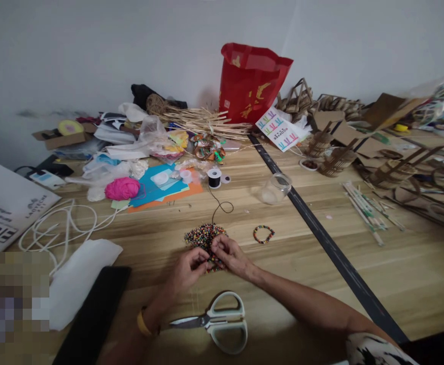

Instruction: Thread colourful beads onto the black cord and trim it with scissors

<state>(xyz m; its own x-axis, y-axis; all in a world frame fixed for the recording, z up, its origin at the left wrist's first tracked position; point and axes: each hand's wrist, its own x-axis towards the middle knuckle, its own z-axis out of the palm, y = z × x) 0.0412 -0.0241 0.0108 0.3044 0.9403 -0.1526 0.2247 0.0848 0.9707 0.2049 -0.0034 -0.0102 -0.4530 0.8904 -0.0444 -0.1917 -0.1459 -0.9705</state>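
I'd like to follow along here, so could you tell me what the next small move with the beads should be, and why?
Probably pick one bead from the bead pile and slide it onto the black thread. Both the left hand and the right hand pinch at the pile's near edge, and the thread runs from its spool down to them.

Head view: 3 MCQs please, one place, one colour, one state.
1. Where do the scissors lie?
A. near the table edge, below the hands
B. beside the red bag
C. on the blue paper

2. What colour is the ball of yarn?
A. green
B. pink
C. black

3. How is the clear jar standing?
A. upright, lid on
B. upside down
C. tipped on its side, mouth open

Key: 1 A, they lie closer to the camera than the left hand and right hand. 2 B, it is bright pink. 3 C, its open rim faces sideways on the table.
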